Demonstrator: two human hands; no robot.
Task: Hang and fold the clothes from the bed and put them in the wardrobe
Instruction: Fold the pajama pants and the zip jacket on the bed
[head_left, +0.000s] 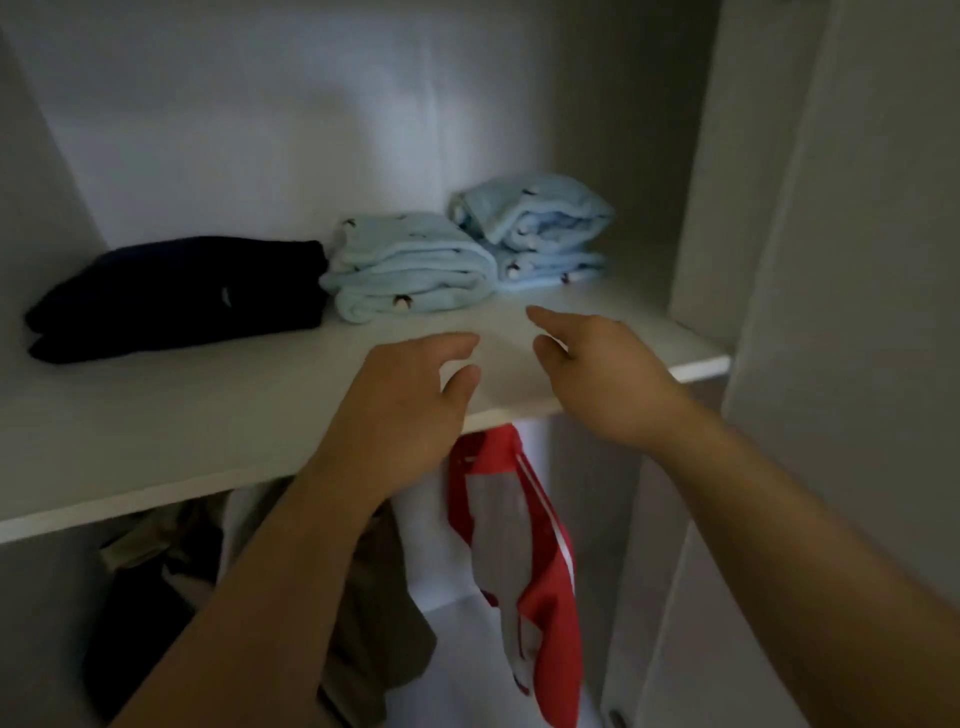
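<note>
Shelf (208, 415) of wardrobe with folded clothes in a row: dark navy piece (176, 296) at left, pale blue bundle (410, 270) in middle, second pale blue stack (535, 228) further right and deeper. Below, left hand (410, 405) and right hand (597, 369), both empty with fingers spread, over bare front edge. Probably nearest to left hand: middle bundle, just beyond fingertips, long axis left-to-right.
</note>
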